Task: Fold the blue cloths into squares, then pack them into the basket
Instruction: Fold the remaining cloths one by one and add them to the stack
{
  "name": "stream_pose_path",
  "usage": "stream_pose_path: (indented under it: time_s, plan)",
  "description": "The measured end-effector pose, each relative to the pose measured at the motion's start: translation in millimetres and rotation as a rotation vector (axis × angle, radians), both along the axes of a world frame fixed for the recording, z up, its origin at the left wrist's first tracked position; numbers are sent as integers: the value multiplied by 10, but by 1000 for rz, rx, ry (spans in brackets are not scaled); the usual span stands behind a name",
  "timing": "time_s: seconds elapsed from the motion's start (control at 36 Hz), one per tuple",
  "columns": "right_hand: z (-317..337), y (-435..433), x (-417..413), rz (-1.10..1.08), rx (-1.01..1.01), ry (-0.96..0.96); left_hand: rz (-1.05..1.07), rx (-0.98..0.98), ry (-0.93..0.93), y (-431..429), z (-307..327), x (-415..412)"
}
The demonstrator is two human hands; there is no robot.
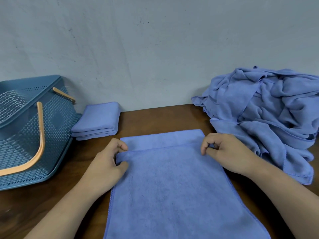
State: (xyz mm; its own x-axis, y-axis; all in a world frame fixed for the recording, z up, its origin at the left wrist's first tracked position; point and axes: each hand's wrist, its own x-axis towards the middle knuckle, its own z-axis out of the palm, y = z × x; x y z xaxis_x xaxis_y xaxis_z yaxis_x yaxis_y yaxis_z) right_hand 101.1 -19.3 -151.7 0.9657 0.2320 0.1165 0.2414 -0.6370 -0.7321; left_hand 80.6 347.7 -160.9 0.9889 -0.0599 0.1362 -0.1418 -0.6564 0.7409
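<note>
Head view is showing a fold in progress: left hand [110,157] and right hand [222,152], fingers curled, are each pinching a corner of the top layer of the blue cloth [169,183] on the wooden table [164,118]. Next, I'd judge, that edge is needing squaring with the layer beneath. Basket [57,121] and folded stack [98,119] are sitting left, unfolded pile [269,109] right, grey wall [155,49] behind.

Even, soft, slightly dim cool light, no glare; faint shadows under the hands. Wide-angle bend at edges, table [51,204] edge curves. Mild softness, corners blurrier.
</note>
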Motion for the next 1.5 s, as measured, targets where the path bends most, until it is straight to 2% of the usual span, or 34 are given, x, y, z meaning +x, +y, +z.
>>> stream_pose_path:
  time_s: [0.17, 0.28, 0.33, 0.47, 0.61, 0.69, 0.81, 0.92, 1.14, 1.22, 1.39, 1.44, 1.5]
  plan:
    - [24, -25, 33, 17, -33, 31, -36, 36, 40, 1, 54, -35]
    - [-31, -44, 40, 19, 25, 10, 6, 12, -14, -3, -4, -30]
    - [-42, -50, 53, 5, 122, -26, 30, -80, -71, 2, -18, -38]
    - [-60, 24, 119, -177, 408, -141, 129, -489, -177, -68, 38, -2]
    - [-133, 73, 154, -130, 236, -28, 230, -329, -104, -50, -18, 90]
    - [-182, 57, 135, -127, 203, -32, 138, -289, -62, -8, -80, 90]
    - [-208, 62, 103, -163, 153, -39, 71, -118, -83, -5, -122, 71]
    - [-146, 22, 96, -98, 51, -46, 6, 48, -100, 0, -75, 35]
    - [-65, -147, 117, -5, -23, 9, -139, 95, -59, 41, 49, -55]
    - [-75, -145, 116, -23, 20, 2, -68, 10, -95, 50, -7, -27]
    - [-146, -49, 124, -158, 63, -59, 147, -215, -355, -52, 2, -15]
    - [-164, -41, 121, -164, 37, -77, 137, -147, -307, -45, -38, 36]
    - [-185, -40, 129, -164, 7, -100, 86, 54, -200, 0, -118, 91]
